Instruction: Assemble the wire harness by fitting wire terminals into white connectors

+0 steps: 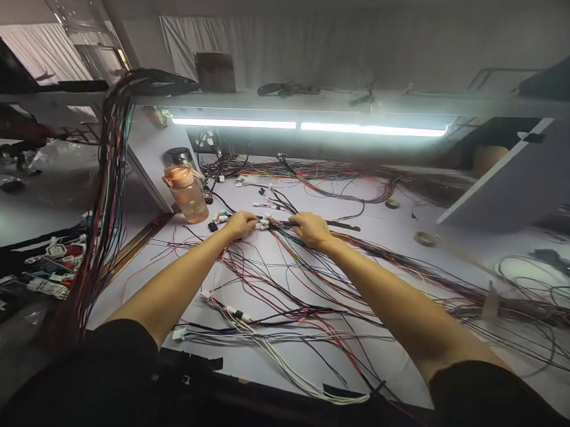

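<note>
Over the middle of the white bench, my left hand is closed, fingertips pinched at the wire ends beside small white connectors. What exactly lies between those fingertips is too small to tell. My right hand is wrapped round the dark wire bundle a short way to the right. From there, loose coloured wires fan out toward me and to the right. A black connector lies just left of my left hand. A black sleeve-like strip extends beyond my right hand.
An orange-lidded bottle stands at the back left, before a dark-lidded one. A thick wire bunch hangs from the shelf. Tape rolls lie at right. White cables run near the front edge. Connectors are heaped at left.
</note>
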The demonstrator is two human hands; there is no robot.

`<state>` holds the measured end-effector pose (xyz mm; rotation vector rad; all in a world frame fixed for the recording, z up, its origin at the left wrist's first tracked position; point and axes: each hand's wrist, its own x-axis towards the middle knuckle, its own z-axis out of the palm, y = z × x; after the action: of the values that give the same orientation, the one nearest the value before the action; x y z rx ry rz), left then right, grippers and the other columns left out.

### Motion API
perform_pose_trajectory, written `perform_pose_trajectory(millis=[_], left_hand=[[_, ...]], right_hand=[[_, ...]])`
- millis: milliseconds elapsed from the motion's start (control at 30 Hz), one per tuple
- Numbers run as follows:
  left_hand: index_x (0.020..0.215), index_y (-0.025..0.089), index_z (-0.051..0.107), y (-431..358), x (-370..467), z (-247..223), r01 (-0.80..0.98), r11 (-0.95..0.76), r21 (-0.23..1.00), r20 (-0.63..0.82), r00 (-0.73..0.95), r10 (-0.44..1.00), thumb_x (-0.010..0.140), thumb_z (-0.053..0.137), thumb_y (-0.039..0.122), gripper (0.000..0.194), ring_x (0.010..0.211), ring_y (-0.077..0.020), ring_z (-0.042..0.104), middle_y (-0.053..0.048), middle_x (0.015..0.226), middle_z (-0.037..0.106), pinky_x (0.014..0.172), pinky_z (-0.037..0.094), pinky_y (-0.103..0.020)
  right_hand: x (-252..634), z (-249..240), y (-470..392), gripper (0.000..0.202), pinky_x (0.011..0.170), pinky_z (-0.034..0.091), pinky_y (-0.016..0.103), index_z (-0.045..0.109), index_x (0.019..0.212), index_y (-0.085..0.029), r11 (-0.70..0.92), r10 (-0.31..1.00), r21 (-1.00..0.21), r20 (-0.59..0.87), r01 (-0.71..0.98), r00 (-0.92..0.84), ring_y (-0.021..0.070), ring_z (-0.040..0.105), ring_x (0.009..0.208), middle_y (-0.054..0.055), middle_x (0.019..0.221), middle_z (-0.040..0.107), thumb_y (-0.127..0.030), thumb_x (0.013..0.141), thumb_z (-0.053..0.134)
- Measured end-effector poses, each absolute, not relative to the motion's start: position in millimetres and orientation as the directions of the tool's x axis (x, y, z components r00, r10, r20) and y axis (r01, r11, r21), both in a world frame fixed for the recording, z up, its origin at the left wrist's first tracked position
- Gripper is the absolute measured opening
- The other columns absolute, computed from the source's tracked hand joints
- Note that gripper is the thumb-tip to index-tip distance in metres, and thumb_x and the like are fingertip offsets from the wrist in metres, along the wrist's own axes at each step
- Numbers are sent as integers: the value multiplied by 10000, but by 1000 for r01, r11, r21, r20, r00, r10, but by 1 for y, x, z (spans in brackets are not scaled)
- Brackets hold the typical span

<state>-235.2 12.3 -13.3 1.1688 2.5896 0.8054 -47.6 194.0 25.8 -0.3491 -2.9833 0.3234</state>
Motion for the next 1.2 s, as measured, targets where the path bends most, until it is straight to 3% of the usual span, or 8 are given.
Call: perform_pose_trajectory(millis=[167, 300, 433, 667, 767, 967, 1100, 1200], left_hand=[[913, 176, 718, 11, -240, -22, 758, 475, 447, 144, -585, 798, 809, 536, 187, 210, 984, -224, 603, -74, 1033, 682, 903, 454, -327], [909, 202, 707, 2, -237, -33, 836, 386, 391, 168, -477, 863, 835, 525, 166, 200, 1062, -218, 586, -58, 1114, 664, 966, 433, -341], [953, 205, 686, -9, -234, -39, 886, 325, 330, 189, -399, 897, 863, 512, 177, 198, 1061, -217, 581, -61, 1081, 664, 984, 414, -372], [1027, 207, 678, -3, -229, -26, 921, 309, 239, 182, -355, 917, 859, 479, 195, 261, 1104, -264, 556, -84, 1116, 655, 1027, 356, -466], [1162, 186, 630, -3, -226, -19, 920, 310, 239, 181, -355, 917, 833, 505, 234, 355, 1153, -289, 532, -112, 1218, 613, 1019, 369, -487], [1197, 195, 607, -36, -200, -5, 956, 177, 233, 331, -249, 910, 900, 465, 417, 397, 1173, -277, 535, -106, 1274, 591, 1014, 396, -474], [1149, 192, 634, -49, -167, -2, 965, 112, 237, 412, -205, 888, 914, 478, 448, 381, 1106, -289, 576, -113, 1188, 635, 972, 429, -482], [1143, 187, 635, -32, -131, -1, 964, 33, 265, 432, -150, 889, 918, 496, 420, 352, 1078, -277, 592, -113, 1166, 643, 935, 464, -461]], right_hand=[[-96, 0, 197, 268, 872, 420, 327, 674, 1121, -264, 954, 226, -216, 61, 208, -972, 223, 577, 1090, 52, 1174, 661, -311, 884, 557], [-105, -4, 219, 314, 764, 431, 278, 653, 1147, -289, 929, 288, -259, 62, 264, -956, 198, 617, 999, 26, 1114, 687, -395, 948, 435], [-114, -5, 234, 361, 764, 431, 279, 615, 1219, -267, 902, 356, -293, 88, 317, -931, 202, 622, 994, 40, 1115, 690, -405, 961, 403], [-105, -2, 224, 359, 874, 430, 334, 658, 1191, -233, 918, 300, -307, 119, 253, -946, 248, 586, 1076, 91, 1173, 667, -400, 888, 564], [-68, 14, 236, 385, 920, 418, 324, 611, 1262, -236, 918, 293, -325, 165, 229, -942, 225, 564, 1121, 73, 1235, 640, -395, 931, 493], [83, 38, 275, 265, 773, 449, 275, 730, 982, -206, 858, 354, -439, 130, 266, -926, 179, 644, 878, 40, 969, 727, -342, 897, 520], [171, 39, 269, 271, 778, 450, 282, 728, 952, -199, 830, 409, -442, 65, 341, -910, 179, 640, 871, 43, 952, 726, -356, 901, 512], [196, 29, 256, 273, 812, 446, 302, 716, 1003, -199, 860, 405, -363, 59, 359, -912, 196, 625, 938, 59, 1018, 708, -365, 909, 519]])
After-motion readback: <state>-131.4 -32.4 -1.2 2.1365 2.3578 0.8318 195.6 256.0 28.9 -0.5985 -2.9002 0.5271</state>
